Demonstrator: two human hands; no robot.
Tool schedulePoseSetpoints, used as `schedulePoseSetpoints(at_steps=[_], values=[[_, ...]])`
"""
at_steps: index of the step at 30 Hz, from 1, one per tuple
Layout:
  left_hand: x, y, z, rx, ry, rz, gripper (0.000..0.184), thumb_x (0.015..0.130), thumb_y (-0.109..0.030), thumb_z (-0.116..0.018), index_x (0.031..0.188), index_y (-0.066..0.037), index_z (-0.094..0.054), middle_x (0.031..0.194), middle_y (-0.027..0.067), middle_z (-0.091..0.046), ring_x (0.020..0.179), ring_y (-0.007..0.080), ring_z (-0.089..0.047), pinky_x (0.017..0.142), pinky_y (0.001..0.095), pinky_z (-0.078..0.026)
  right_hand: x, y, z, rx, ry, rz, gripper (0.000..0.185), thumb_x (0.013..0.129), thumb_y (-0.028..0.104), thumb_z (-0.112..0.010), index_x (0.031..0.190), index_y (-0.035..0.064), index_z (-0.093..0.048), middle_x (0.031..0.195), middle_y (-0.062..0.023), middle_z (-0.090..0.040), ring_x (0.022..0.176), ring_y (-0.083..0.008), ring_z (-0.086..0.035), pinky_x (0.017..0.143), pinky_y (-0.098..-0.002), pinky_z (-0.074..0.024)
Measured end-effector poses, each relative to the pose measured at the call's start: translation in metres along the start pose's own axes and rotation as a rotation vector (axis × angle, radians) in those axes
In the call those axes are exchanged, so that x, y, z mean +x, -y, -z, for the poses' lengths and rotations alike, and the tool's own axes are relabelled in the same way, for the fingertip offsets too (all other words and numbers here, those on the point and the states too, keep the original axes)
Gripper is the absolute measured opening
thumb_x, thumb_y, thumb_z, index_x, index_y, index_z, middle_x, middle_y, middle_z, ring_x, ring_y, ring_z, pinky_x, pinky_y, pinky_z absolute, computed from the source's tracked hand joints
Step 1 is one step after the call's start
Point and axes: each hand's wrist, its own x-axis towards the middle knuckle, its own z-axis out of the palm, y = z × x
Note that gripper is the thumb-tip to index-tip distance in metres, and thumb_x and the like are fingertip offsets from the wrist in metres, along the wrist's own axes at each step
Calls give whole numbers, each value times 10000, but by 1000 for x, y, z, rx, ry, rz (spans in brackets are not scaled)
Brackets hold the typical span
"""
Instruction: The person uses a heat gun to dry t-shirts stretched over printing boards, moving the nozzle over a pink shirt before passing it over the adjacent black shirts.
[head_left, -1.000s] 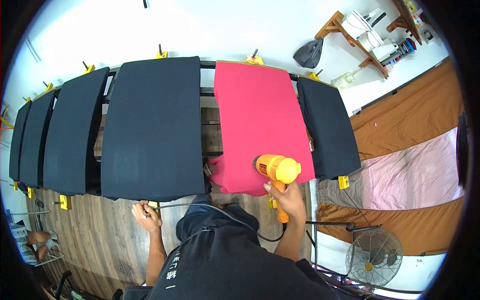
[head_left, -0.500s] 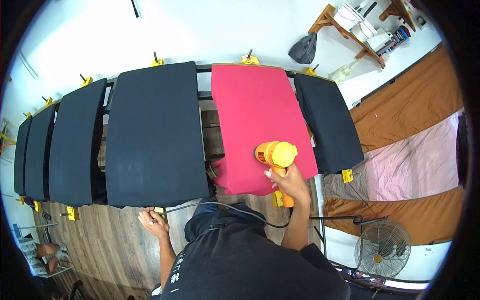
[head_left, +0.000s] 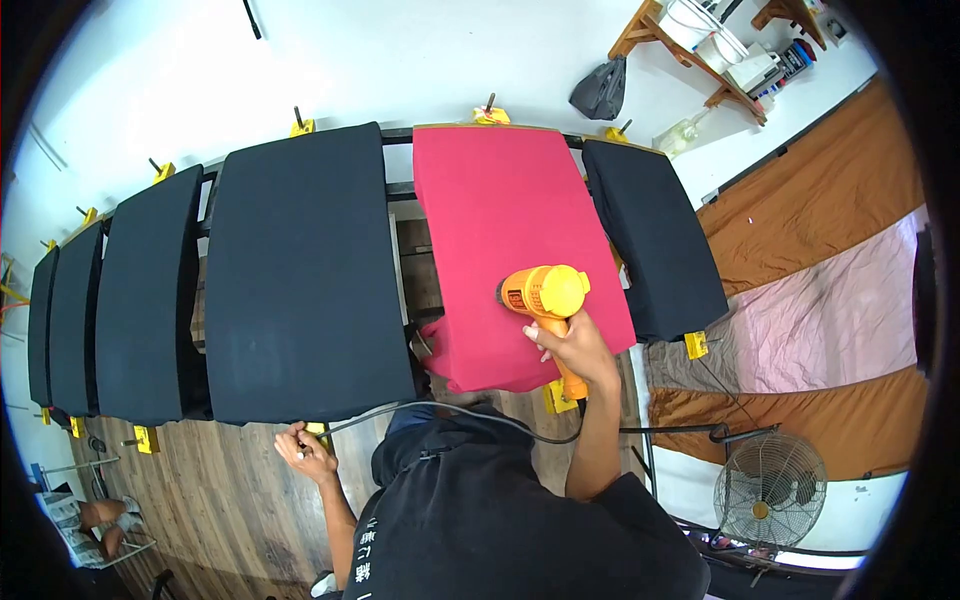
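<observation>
My right hand [head_left: 582, 350] is closed round the handle of a yellow-orange heat gun [head_left: 548, 292]. The gun is held over the lower part of a red fabric-covered board [head_left: 510, 200], its dark nozzle pointing left. A grey cord [head_left: 470, 410] runs across in front of my body. At its left end, my left hand [head_left: 308, 455] has its fingers curled round it, just below the front edge of a wide black-covered board [head_left: 300, 280]. My fingers partly hide the grip on the cord.
More black-covered boards stand in a row to the left, and one [head_left: 650, 240] to the right. Yellow clamps [head_left: 146, 440] stick out along the edges. A standing fan [head_left: 770, 490] is at lower right. A seated person's legs [head_left: 100, 525] show at lower left.
My right hand and the heat gun have shifted slightly up and left over the red fabric. The view has moved a little; my left hand keeps its place at the cord.
</observation>
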Motion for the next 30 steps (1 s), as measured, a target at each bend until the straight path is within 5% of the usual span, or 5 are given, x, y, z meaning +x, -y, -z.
schedulePoseSetpoints(at_steps=[18,24,30], values=[[0,1,-1,-12,-4,-3,177,954,-107,-504,880,4,-620,855,125,-548,822,311,-521,752,449,-399,17,11,-5,-141,47,24,604,831,212,-819,1298,-52,-541,1045,-145,-675,771,-197,-673,639,-334,-563],[0,1,-3,-31,-16,-3,184,954,-117,-523,865,12,-620,836,116,-554,816,305,-520,750,446,-402,5,18,0,-168,92,-92,606,831,220,-814,1304,-41,-538,1167,-174,-676,1082,-276,-669,959,-397,-512],[0,0,-2,-41,-11,8,191,954,-121,-529,857,15,-621,833,120,-552,816,308,-519,751,446,-403,-9,6,1,-162,74,54,609,829,208,-815,1314,-33,-536,1226,-179,-663,1177,-289,-636,1011,-400,-482]])
